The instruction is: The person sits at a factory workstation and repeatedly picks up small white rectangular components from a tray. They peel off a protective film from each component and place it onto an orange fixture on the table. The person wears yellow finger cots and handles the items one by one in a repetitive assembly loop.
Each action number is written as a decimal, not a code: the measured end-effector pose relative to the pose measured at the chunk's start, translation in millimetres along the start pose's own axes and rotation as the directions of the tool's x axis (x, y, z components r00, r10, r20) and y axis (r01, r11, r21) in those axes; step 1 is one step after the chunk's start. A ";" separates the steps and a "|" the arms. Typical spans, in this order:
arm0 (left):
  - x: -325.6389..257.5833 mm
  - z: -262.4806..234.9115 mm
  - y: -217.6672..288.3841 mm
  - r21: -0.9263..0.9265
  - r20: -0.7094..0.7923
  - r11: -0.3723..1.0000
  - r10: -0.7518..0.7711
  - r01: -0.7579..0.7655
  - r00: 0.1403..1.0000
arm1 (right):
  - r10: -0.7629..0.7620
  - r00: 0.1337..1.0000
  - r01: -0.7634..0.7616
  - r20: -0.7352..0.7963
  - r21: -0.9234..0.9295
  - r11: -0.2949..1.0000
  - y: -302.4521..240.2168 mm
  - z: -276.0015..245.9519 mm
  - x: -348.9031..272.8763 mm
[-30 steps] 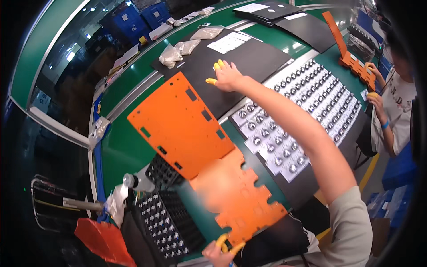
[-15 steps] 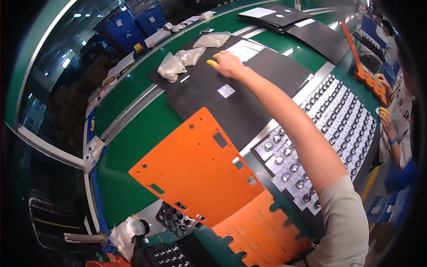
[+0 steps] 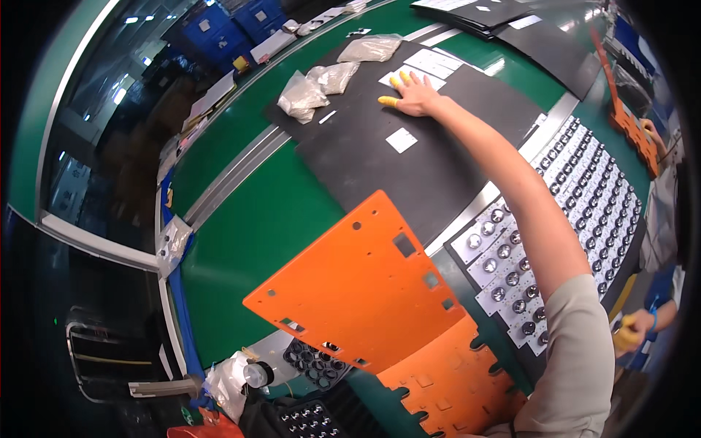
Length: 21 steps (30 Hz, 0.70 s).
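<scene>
My right hand (image 3: 418,98) reaches far across the bench, palm down with fingers spread and yellow covers on several fingertips. It rests on or just over a white rectangular piece (image 3: 437,82) on a large black sheet (image 3: 365,164). More white strips (image 3: 436,63) lie just beyond the fingers. A small white square (image 3: 401,140) lies nearer me on the same sheet. Left of the hand are clear plastic bags (image 3: 303,96). Closer to me stands a tilted orange panel (image 3: 358,285), joined or set against a lower orange piece (image 3: 449,379) with notched edges. My left hand is out of view.
Rows of white boards with round shiny lenses (image 3: 584,197) fill the right side. Black sheets (image 3: 540,47) are stacked at the far right. A co-worker's hand (image 3: 634,332) shows at the right edge. Black trays (image 3: 314,420) and a plastic bag (image 3: 228,383) lie near the front.
My right hand has opened, its fingers now spreading over the white piece. The whole view has shifted, so things sit further right. The co-worker's lower hand has moved down toward the floor side.
</scene>
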<state>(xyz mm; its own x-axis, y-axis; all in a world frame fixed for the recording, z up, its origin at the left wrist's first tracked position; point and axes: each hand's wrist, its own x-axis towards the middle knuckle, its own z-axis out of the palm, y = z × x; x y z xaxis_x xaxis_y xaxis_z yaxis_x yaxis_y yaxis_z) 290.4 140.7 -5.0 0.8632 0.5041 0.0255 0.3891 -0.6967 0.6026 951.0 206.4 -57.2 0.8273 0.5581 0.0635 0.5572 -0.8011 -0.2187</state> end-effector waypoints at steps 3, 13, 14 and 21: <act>-2.0 -0.7 0.5 0.002 0.011 1.000 0.018 -0.018 1.000 | -0.047 0.998 0.047 0.046 0.011 0.999 -2.6 -2.1 -19.5; -20.0 -2.9 -2.9 -0.012 0.122 0.998 0.067 -0.066 0.990 | -0.184 0.957 0.159 0.224 0.122 0.980 2.6 -26.2 -139.1; -23.0 -4.0 -3.5 -0.014 0.155 0.997 0.078 -0.077 0.985 | -0.182 0.962 0.152 0.204 0.156 0.976 5.2 -28.5 -151.3; -57.0 -9.6 2.4 0.011 0.473 0.996 0.071 -0.086 0.878 | -0.133 0.970 0.146 -0.205 0.050 0.988 4.2 -28.5 -178.4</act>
<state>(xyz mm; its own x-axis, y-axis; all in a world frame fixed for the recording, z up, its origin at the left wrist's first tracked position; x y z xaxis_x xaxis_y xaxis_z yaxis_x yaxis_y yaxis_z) 238.9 115.2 2.7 0.9377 0.1518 -0.3126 0.3168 -0.7432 0.5893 807.8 97.3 -41.6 0.7427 0.6034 0.2905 0.6679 -0.6989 -0.2558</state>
